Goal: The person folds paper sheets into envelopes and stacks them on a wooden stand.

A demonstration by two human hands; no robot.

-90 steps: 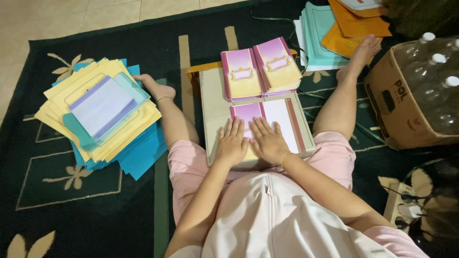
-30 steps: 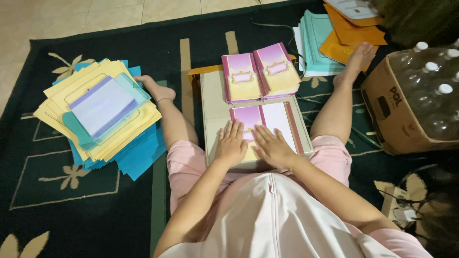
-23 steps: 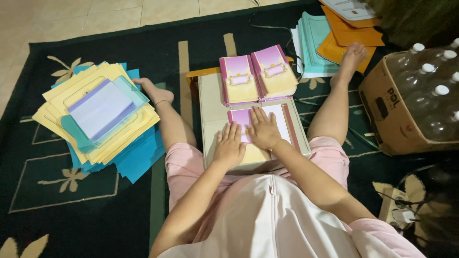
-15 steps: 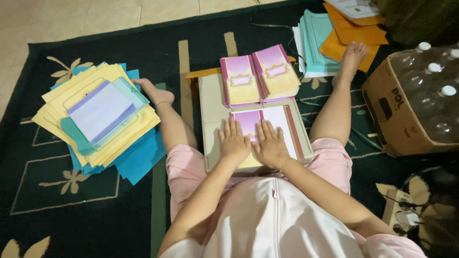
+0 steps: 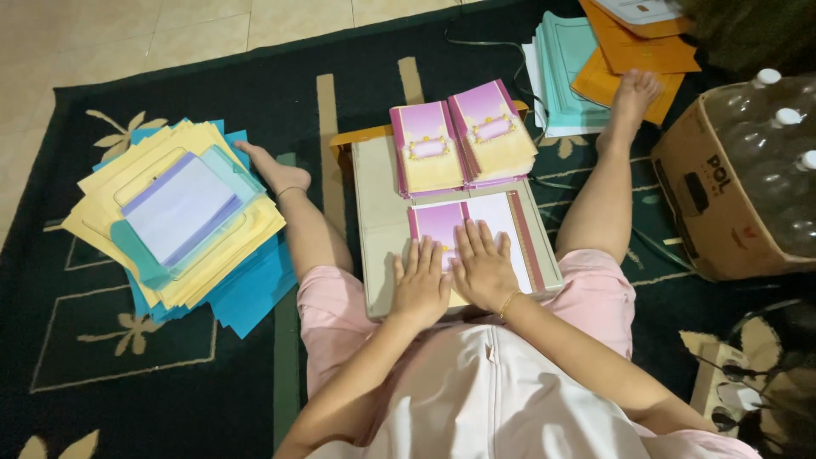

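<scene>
Left hand (image 5: 419, 285) and right hand (image 5: 483, 265) side by side, flat, fingers spread, pressing purple-and-white card (image 5: 476, 225) on grey board (image 5: 378, 221); stacked cards (image 5: 463, 146) just beyond, at far end.

We take this for a room in a home, with the floor used as a workplace. A dark green rug (image 5: 212, 391) with pale leaf patterns and beige lines lies over cream floor tiles (image 5: 144, 34), which show at 11 o'clock. A person sits barefoot on the rug in soft pink clothes, legs spread around a low desk (image 5: 378, 229). Household clutter rings the spot: a cardboard box (image 5: 710, 212) of large clear plastic bottles (image 5: 778, 161) at 3 o'clock, a white power strip (image 5: 718, 395) at 4 o'clock, and loose paper stacks (image 5: 183, 221) at 9 o'clock.
</scene>
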